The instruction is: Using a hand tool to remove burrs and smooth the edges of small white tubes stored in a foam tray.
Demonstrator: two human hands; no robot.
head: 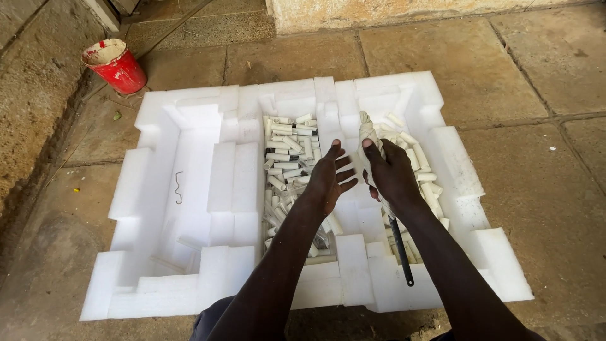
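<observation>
My right hand [392, 175] grips a long tool whose upper part is wrapped in white cloth [367, 131]; its thin dark handle [401, 251] sticks out below my wrist. My left hand [329, 179] hovers just left of it, fingers spread, holding nothing. Both hands are above a large white foam packing tray [208, 189] lying on the ground. Under my left hand a recess holds several short white tube pieces [287, 151]. More white tube pieces [423, 170] fill the recess under and right of my right hand.
A red bucket [117, 64] with a pale, paint-smeared inside stands on the stone floor at the far left. A small bent wire [178, 187] lies in the tray's left recess. Stone paving surrounds the tray; a wall base runs along the top.
</observation>
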